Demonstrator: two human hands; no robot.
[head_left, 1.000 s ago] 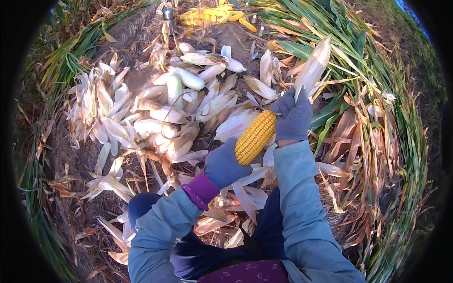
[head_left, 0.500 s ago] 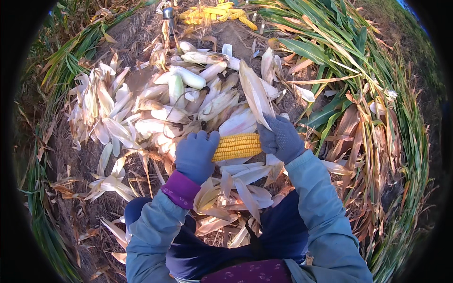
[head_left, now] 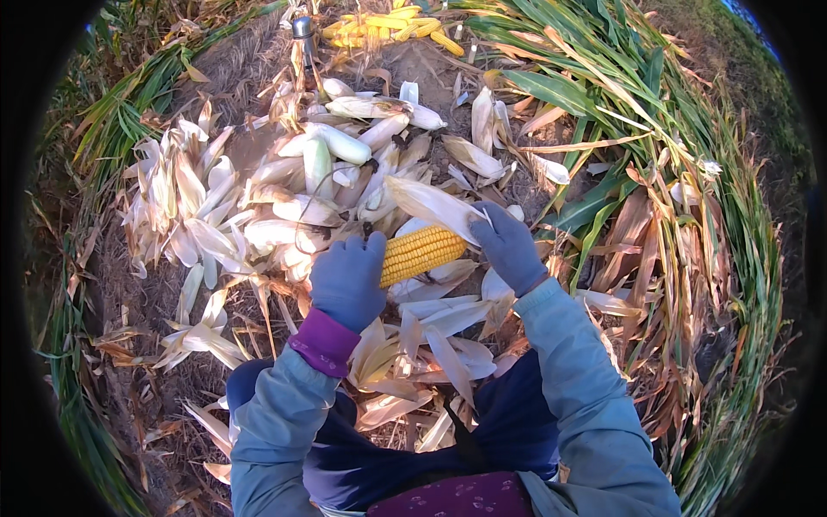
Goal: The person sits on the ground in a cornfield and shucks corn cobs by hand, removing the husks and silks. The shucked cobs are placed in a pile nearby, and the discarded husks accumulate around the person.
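My left hand [head_left: 349, 277], in a grey glove, is closed around one end of a bare yellow corn cob [head_left: 422, 256]. The cob points up and to the right, its rows of kernels showing. At its other end, my gloved right hand [head_left: 510, 247] grips a pale dry corn husk [head_left: 431, 203] that stretches up and left above the cob. Whether that husk is still joined to the cob cannot be seen. Beyond both hands lies a heap of ears in their husks [head_left: 336, 142]. Loose husks [head_left: 439, 332] are scattered below the cob, between my knees.
Peeled yellow cobs [head_left: 401, 24] lie piled at the far side, with a metal-topped flask [head_left: 302, 30] beside them. A bunch of dry husks [head_left: 185, 185] spreads at the left. Green and brown corn stalks [head_left: 620, 112] are banked along the right, and more [head_left: 112, 146] along the left.
The cob has tilted, its right end rising. My right hand has moved slightly away from the cob, and the husk in it has swung from upright down toward the left.
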